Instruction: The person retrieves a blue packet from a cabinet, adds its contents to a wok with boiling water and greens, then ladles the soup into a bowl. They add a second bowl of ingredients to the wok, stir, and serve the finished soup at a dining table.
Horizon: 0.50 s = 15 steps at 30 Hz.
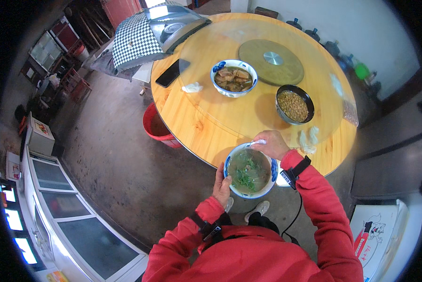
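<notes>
A white bowl with blue decoration (275,170), filled with clear soup and green leaves (247,176), is at the near edge of the round wooden table (198,135). My left hand (222,183) grips its left side, fingers below and thumb at the rim. My right hand (273,143) pinches a small white item (259,142) at the bowl's far rim; it looks like a crumpled tissue. Beyond my right hand sits a dark-rimmed bowl of beans (293,106). Farther left, a blue-and-white bowl (232,93) contains chunks of food in dark broth.
A glass turntable (211,46) covers much of the table. Crumpled tissues (192,87) and a black phone (169,75) lie at the left, more tissues (308,140) at the right. A checkered food cover (137,40) stands far left. Below the table's left edge is a red bucket (152,121).
</notes>
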Tool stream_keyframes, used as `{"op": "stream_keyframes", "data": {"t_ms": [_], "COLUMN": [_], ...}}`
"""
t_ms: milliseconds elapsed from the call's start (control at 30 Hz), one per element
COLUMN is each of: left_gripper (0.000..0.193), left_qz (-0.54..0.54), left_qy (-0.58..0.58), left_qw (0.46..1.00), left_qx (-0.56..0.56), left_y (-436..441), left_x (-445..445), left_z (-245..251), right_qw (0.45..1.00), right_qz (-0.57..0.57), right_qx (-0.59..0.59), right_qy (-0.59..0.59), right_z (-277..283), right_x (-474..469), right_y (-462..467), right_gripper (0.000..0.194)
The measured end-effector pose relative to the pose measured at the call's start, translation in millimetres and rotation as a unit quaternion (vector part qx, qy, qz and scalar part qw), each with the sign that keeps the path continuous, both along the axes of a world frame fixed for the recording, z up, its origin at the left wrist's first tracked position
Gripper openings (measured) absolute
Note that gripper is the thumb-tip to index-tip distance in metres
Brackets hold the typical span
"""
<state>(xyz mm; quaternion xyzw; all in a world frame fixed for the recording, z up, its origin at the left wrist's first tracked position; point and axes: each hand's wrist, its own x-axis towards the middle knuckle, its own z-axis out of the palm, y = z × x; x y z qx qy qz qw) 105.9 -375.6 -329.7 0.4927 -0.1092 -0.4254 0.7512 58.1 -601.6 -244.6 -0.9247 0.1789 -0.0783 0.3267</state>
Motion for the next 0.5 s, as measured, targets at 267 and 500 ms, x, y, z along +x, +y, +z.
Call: {"op": "stream_keyframes", "data": {"t_ms": [267, 500], "left_gripper": [0.060, 0.062], "left_qz": [-0.065, -0.062], "left_qy": [0.021, 0.124], "left_qw": [0.997, 0.990], "left_qx": [-0.043, 0.002], "left_y": [3, -3], "left_x": [7, 8], "left_z": [4, 12], "right_qw": [1.000, 0.999], "right_qz": [-0.010, -0.019], "right_qx": [0.013, 0.026], "right_qy": [0.009, 0.016], "right_z": [-7, -8], "right_x": [0, -4], "right_y": [-1, -2], "right_gripper": [0.021, 0.022]}}
